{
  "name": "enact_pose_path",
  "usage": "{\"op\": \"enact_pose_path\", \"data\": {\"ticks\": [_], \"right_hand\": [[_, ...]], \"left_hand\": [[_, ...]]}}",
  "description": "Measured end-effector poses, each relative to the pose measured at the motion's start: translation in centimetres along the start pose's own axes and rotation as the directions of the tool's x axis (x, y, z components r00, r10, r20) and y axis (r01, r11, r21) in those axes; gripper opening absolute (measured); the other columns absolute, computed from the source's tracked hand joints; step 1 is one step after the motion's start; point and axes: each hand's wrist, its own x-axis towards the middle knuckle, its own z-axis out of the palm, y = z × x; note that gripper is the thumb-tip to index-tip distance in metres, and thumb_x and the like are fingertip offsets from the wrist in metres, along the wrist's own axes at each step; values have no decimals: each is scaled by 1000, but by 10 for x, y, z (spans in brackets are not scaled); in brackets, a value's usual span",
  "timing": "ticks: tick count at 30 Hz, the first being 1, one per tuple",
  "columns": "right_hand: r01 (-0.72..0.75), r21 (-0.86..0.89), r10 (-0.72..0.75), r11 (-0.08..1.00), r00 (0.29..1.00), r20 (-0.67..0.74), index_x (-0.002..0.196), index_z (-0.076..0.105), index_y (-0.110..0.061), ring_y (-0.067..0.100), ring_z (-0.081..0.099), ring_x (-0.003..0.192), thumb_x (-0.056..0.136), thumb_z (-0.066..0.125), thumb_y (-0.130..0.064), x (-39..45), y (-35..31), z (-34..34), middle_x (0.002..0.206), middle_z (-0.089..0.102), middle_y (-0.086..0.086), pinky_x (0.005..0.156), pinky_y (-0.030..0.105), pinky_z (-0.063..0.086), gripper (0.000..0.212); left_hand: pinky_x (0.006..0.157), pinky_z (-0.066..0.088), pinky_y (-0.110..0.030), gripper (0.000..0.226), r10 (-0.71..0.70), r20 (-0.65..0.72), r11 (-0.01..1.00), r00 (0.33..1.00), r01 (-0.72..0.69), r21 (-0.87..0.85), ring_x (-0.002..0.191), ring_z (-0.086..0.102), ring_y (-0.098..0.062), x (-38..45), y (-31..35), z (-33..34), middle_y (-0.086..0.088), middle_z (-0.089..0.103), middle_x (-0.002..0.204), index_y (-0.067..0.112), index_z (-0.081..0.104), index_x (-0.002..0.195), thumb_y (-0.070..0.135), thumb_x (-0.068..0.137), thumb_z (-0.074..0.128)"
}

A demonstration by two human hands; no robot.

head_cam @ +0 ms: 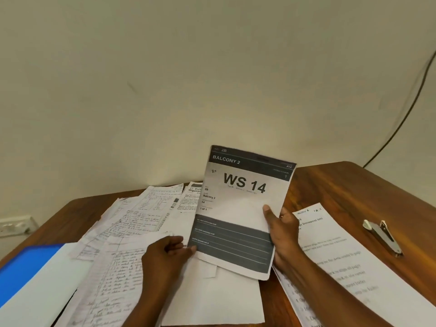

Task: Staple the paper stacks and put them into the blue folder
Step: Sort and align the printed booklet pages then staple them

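Papers headed "WS 14" stand tilted up off the surface, held between my two hands; I cannot tell how many sheets are in that stack. My left hand pinches its lower left edge with curled fingers, that grip closed on the paper. My right hand wraps the right edge, thumb across the front and fingers behind.

Folder, the one blue container I see, lies left of the held stack, at the surface's near left corner. A white sheet lies in or on it; I cannot tell which, nor whether the folder holds more.

Between the folder and the held stack spreads a loose heap of handwritten pages, overlapping, too jumbled for me to count. Under the held stack lies a blank sheet. Behind the heap, left of the held stack's top, a printed page peeks out.

Right of the held stack lies a printed stack, partly under my right forearm. Further right sits one stapler, apart from the papers.

A cable runs down the wall behind the stapler.
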Motion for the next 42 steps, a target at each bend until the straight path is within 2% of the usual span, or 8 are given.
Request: {"op": "enact_pose_path", "data": {"ticks": [5,10,15,19,24,31,38,42], "right_hand": [[-42,64,41,997,999,22,104,70,-24,28,77,90,98,71,-24,3,2,0,104,79,3,70,39,63,6],[-57,94,51,994,997,59,103,71,-23,30,77,89,97,71,-28,4,-1,-1,96,81,0,76,45,64,8],[-64,32,60,997,993,105,112,70,-22,33,76,98,98,68,-37,6,-1,1,106,80,4,89,55,62,20],[-118,45,109,992,980,168,119,71,-20,35,74,105,98,69,-32,5,0,4,112,79,5,95,61,58,25],[-172,149,134,974,963,235,127,68,-14,39,73,110,97,69,-20,0,1,7,120,77,9,98,65,54,30],[-163,139,127,977,964,233,126,68,-13,42,73,109,99,66,-24,-4,1,13,120,77,11,101,69,51,30],[-15,-91,52,996,907,417,121,70,-13,29,75,106,97,63,-26,-22,-3,21,117,79,-1,85,38,64,28],[44,-200,74,979,835,545,117,73,-14,24,76,105,94,67,-24,-24,-6,18,115,79,-1,87,35,63,25]], "left_hand": [[62,54,-28,25,-6,46,982,999,15,-186,59,68,-11,-1,-17,0,-3,80,77,19,80,96,11,76,92],[54,50,-29,20,-59,120,897,991,105,-429,71,68,-32,6,-19,-2,-20,78,80,5,77,95,-8,81,82],[48,58,-27,22,-55,277,827,959,199,-526,64,71,-29,10,-12,-16,-29,73,81,-6,70,95,-9,75,78],[52,62,-34,47,-52,460,802,886,312,-510,60,72,-34,16,-13,-37,-32,68,79,-11,64,96,-2,54,84],[51,63,-37,34,-84,523,821,848,357,-446,58,73,-35,20,-12,-60,-38,68,79,-9,75,76,3,45,86],[54,65,-45,48,-145,606,825,782,434,-363,60,73,-41,27,-16,-82,-48,66,94,-20,71,88,-6,46,89],[84,64,-49,43,-81,563,783,823,402,-475,104,75,-45,23,-8,-65,-30,74,118,-6,75,113,-4,70,80],[78,67,-49,33,-47,410,816,911,272,-511,99,77,-43,18,0,-48,-20,78,114,6,71,123,5,90,72]]}}
